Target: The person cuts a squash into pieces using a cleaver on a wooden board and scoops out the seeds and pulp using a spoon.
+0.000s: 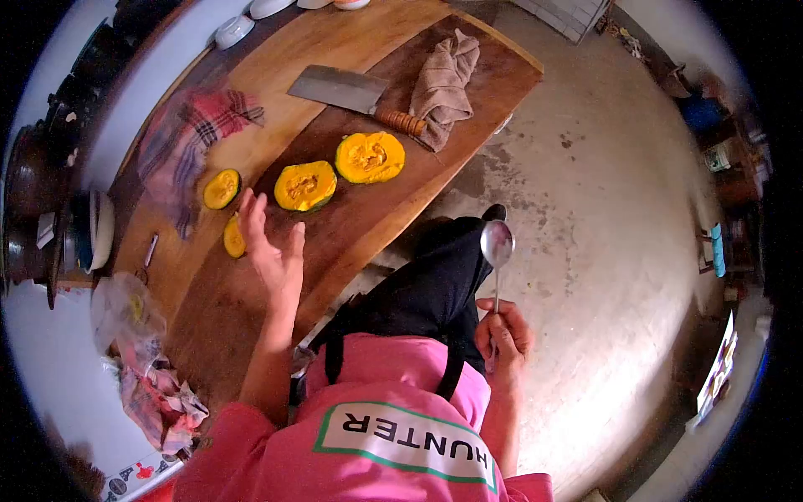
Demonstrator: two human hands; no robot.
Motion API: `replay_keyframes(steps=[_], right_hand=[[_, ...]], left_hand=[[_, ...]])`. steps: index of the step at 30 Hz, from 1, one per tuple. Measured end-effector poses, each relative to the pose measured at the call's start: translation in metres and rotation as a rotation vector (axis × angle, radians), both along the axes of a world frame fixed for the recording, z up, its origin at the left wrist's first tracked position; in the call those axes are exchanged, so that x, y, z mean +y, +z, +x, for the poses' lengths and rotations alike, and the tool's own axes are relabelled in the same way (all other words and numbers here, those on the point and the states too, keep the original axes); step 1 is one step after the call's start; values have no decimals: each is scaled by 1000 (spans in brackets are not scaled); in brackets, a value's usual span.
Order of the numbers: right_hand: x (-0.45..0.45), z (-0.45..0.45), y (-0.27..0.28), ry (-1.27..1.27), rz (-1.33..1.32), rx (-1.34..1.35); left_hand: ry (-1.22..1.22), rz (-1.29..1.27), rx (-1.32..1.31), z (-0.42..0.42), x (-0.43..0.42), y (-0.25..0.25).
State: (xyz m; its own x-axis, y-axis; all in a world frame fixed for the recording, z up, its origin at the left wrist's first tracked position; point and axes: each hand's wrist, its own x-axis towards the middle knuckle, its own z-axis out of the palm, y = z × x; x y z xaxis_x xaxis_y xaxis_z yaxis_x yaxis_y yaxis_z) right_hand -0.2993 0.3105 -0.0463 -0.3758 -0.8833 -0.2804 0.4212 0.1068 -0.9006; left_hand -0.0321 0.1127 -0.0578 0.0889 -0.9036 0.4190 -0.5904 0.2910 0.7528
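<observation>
My left hand (274, 251) hovers over the wooden table with its fingers apart and nothing in it. Just beyond its fingertips lies a pumpkin half (306, 186), cut face up, with seeds in its hollow. A second pumpkin half (370, 158) sits beside it to the right. Two smaller cut pieces are near the hand: one piece (222, 189) to the left, and another piece (234, 238) partly hidden behind the fingers. At the right, away from the table, my right hand (503, 331) grips the handle of a metal spoon (498, 244), bowl upward.
A cleaver (339, 89) lies behind the pumpkin, its handle against a brown cloth (446, 88). A checked cloth (188, 138) rests on the wooden table (276, 326) at left. Nearer are a plastic bag (130, 314) and a crumpled cloth (159, 406). Bowls (234, 32) stand at the far edge.
</observation>
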Motion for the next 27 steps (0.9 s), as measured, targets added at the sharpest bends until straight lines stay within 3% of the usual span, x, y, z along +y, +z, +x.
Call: replay_keyframes(steps=[2, 5, 13, 17, 27], right_hand=[[-3, 4, 2, 61, 52, -10], [-9, 12, 6, 93, 104, 9], [-18, 22, 13, 167, 46, -12], [-20, 29, 11, 191, -40, 25], [-46, 31, 45, 343, -86, -6]], left_hand=[[-75, 132, 80, 11, -13, -24], [-138, 365, 505, 17, -34, -40], [-335, 486, 480, 23, -66, -26], [-297, 363, 586, 22, -63, -46], [-211, 204, 945, 27, -25, -1]])
